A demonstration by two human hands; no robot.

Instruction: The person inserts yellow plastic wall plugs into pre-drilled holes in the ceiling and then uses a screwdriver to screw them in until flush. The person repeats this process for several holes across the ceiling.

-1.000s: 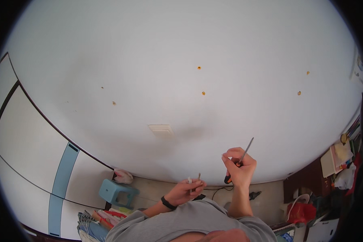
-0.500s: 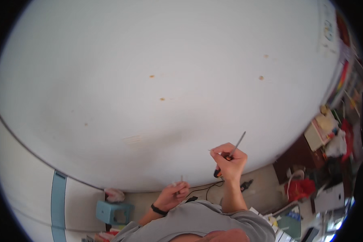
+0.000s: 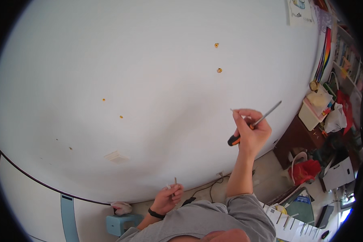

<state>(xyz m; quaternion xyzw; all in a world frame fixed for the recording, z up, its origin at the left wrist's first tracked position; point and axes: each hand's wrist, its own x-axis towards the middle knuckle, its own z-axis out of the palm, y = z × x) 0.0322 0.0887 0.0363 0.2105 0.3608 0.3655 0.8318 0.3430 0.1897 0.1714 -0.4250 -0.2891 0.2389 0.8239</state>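
Note:
In my right hand [image 3: 252,135] is a screwdriver [image 3: 233,140] with a black and orange handle, its metal shaft pointing up and to the right. The thumb and forefinger of that hand also pinch a tiny thin piece, too small to name. Lower and further left, my left hand [image 3: 168,199] is closed on a few small thin pieces; one slim brownish piece [image 3: 175,180] sticks up from the fingers. Both hands are in front of a white wall [image 3: 161,52]. Yellow-rimmed holes sit in it: an upper pair [image 3: 219,70] and a lower-left pair [image 3: 121,117].
A blue stool [image 3: 116,226] stands at the lower left by the wall. A cable [image 3: 213,186] runs along its foot. On the right, a brown cabinet [image 3: 300,139] carries a cream bin [image 3: 310,115], with a red bag [image 3: 304,171] beside it. Medals on ribbons [image 3: 324,52] hang above.
My right hand has risen and moved right with the screwdriver. The left hand has shifted slightly left and down. The view has turned, so the wall holes appear further left.

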